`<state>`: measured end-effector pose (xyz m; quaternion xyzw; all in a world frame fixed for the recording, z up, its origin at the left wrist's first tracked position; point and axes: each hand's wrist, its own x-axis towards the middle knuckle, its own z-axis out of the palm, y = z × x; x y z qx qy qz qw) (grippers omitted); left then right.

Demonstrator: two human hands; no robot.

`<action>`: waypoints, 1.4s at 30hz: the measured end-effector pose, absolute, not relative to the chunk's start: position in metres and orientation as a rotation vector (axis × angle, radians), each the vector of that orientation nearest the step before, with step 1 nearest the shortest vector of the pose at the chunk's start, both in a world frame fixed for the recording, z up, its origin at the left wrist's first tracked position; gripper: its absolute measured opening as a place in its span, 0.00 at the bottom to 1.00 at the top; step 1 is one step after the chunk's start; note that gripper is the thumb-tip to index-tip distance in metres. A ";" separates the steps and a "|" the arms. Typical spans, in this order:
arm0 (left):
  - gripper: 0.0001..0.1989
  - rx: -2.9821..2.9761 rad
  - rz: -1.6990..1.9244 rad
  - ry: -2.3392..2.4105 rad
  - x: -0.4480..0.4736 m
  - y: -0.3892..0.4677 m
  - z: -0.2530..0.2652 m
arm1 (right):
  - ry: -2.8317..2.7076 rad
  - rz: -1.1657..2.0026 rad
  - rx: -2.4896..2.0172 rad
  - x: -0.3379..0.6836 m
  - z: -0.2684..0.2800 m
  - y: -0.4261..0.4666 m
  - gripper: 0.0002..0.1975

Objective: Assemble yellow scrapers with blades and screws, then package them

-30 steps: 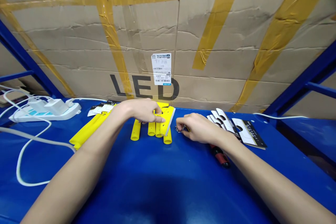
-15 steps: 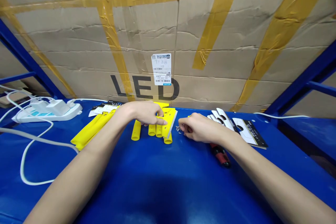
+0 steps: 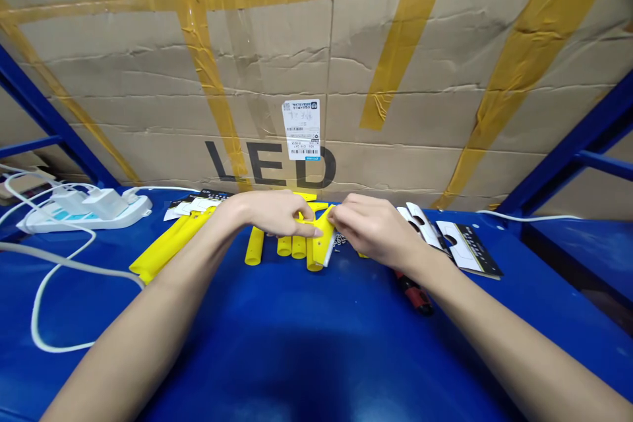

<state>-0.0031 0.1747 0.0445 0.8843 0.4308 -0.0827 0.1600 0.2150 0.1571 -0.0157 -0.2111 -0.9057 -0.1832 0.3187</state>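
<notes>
My left hand [image 3: 277, 212] is closed on a yellow scraper head [image 3: 324, 236] with a pale strip along one edge and small holes in its face. My right hand [image 3: 373, 227] pinches its thumb and fingertips together at the upper right corner of the scraper head; whatever lies between them is too small or hidden. Small screws [image 3: 339, 242] lie in a pile just below the right fingertips. Yellow tube handles [image 3: 254, 247] stick out toward me under and beside my left hand. A red and black screwdriver [image 3: 416, 294] lies below my right wrist, partly covered.
More long yellow handles [image 3: 171, 244] lie left of my left forearm. A white power strip [image 3: 123, 216] with plugs and loose cables sits at far left. Printed cards [image 3: 467, 247] lie at right. A large taped cardboard box [image 3: 277, 79] stands behind, between blue frame posts.
My right hand has risen from beside the screws to the scraper head's upper corner, fingertips pinched. The scraper head has turned slightly in my left hand.
</notes>
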 end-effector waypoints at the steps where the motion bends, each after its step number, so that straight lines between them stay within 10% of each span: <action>1: 0.22 2.518 -0.256 1.223 -0.004 0.175 0.045 | -2.421 -0.563 -0.553 0.214 -0.016 0.156 0.16; 11: 0.23 2.306 -0.298 1.214 -0.011 0.178 0.047 | -2.594 -0.562 -0.633 0.212 -0.017 0.153 0.15; 21: 0.20 2.297 -0.378 1.316 -0.016 0.179 0.051 | -2.695 0.272 -0.969 0.228 -0.026 0.163 0.10; 42: 0.24 2.333 -0.399 1.328 -0.013 0.177 0.050 | -2.769 0.342 -1.015 0.226 -0.036 0.168 0.09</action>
